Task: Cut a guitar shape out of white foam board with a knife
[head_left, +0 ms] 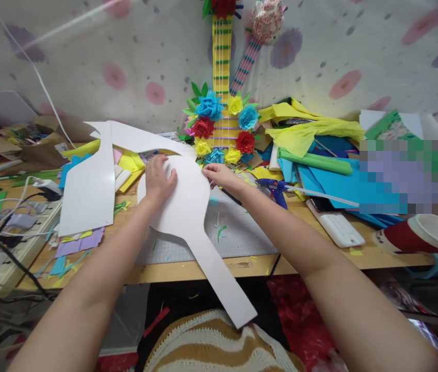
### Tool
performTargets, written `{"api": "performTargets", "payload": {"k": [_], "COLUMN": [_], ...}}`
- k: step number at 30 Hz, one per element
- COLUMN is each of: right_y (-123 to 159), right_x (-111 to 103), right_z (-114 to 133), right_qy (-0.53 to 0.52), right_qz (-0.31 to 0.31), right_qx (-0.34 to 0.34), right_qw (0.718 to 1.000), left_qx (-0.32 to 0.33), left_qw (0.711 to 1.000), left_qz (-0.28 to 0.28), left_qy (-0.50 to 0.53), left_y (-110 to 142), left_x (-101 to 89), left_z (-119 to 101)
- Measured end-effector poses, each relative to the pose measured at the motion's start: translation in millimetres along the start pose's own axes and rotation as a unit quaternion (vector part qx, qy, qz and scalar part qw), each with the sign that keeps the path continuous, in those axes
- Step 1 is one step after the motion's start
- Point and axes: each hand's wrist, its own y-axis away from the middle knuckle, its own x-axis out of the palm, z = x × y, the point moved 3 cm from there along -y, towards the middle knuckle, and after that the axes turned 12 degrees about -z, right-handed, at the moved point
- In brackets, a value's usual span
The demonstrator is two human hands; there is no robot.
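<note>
A white guitar-shaped foam board (184,199) lies over the cutting mat (234,232), its long neck pointing toward me past the table edge. My left hand (159,181) rests on the upper left of its rounded body, fingers spread and the palm turned down. At the board's upper right edge is my right hand (221,175), its fingertips pinched together. What they hold is too small and hidden to name. Just beyond the wrist, a blue hot glue gun (275,190) lies with a glue stick in its back.
White board offcuts (89,191) lie to the left, near a cluttered power strip (20,243). A yellow paper guitar with flowers (222,108) stands at the back. Coloured paper (319,181), a white phone-shaped item (337,225) and a red-and-white cup (416,232) are on the right.
</note>
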Motion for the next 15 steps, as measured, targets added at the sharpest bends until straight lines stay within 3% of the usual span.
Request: {"api": "performTargets", "payload": {"k": [4, 7, 10, 13, 15], "right_y": [-7.9, -10.6, -14.8, -18.3, -16.9], "right_x": [-5.7, -8.5, -4.4, 3.9, 6.4], "right_z": [4.1, 4.7, 3.7, 2.6, 1.9], "right_qy": [0.043, 0.061, 0.073, 0.074, 0.065], "right_qz": [-0.036, -0.047, -0.047, -0.051, -0.05], "right_qx": [-0.021, -0.027, -0.03, -0.025, -0.011], "right_qw": [0.998, 0.997, 0.996, 0.996, 0.997], "left_qx": [-0.026, -0.075, -0.182, -0.306, -0.354], "left_qw": [0.999, 0.996, 0.982, 0.948, 0.927], "left_qz": [-0.018, -0.038, -0.021, 0.048, 0.051], "left_qy": [0.034, 0.035, 0.034, 0.077, 0.113], "left_y": [-9.1, -13.4, -14.4, -10.8, -10.5], "left_x": [-7.0, -16.2, -21.3, -22.5, -27.6], "left_z": [-2.0, 10.1, 34.9, 58.0, 68.1]}}
